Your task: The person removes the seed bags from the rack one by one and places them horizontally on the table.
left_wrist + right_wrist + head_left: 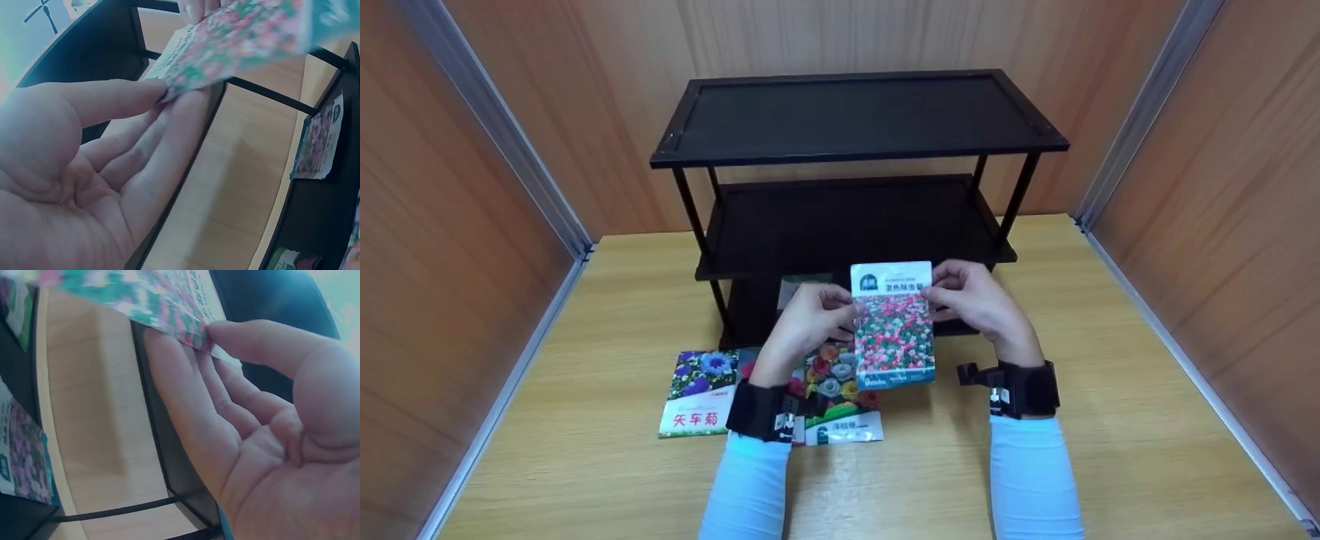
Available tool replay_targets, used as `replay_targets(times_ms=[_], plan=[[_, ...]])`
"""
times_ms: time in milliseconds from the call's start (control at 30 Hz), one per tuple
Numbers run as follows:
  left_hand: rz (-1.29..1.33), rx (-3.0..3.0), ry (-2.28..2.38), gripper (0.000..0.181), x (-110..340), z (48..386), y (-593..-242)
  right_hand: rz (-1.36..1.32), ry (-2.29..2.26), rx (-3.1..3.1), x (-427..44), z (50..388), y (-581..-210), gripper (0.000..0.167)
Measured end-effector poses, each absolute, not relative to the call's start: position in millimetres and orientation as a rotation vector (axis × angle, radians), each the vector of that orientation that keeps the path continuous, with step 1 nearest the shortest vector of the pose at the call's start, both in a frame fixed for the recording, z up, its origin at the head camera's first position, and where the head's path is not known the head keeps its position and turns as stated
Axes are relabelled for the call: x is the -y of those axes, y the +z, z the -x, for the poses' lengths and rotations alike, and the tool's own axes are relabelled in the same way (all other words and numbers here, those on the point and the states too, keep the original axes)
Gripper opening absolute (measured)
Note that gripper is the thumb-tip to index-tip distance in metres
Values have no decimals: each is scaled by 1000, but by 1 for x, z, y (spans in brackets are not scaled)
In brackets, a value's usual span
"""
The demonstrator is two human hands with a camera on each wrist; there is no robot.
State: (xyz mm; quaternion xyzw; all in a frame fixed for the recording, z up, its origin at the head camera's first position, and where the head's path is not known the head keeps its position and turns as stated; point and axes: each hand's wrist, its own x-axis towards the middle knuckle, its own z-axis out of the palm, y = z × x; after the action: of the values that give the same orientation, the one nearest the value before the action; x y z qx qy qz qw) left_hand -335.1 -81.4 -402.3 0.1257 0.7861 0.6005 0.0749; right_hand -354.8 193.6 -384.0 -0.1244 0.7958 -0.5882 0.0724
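Note:
A flower seed packet (894,330), white at the top with a field of pink and red blooms below, is held upright in front of the shelf rack. My left hand (808,319) pinches its left edge between thumb and fingers. On the opposite edge, my right hand (981,304) pinches it near the upper corner. Both wrist views show the thumb pressed over the packet, with the left hand (95,152) and right hand (253,405) each at one side.
A black three-tier rack (855,116) stands behind. Packets lie on the table before it: a blue-flowered one (701,390), a multicoloured one (840,386) and one partly covered by my left wrist. The left wrist view shows a purple-flowered packet (320,140) on a shelf. Wooden walls enclose the table.

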Motion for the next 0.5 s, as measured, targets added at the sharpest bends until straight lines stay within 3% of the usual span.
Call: replay_targets(times_ms=[500], plan=[[-206, -2352, 1714, 12, 54, 347, -436, 141, -1465, -2461, -201, 366, -407, 18]])
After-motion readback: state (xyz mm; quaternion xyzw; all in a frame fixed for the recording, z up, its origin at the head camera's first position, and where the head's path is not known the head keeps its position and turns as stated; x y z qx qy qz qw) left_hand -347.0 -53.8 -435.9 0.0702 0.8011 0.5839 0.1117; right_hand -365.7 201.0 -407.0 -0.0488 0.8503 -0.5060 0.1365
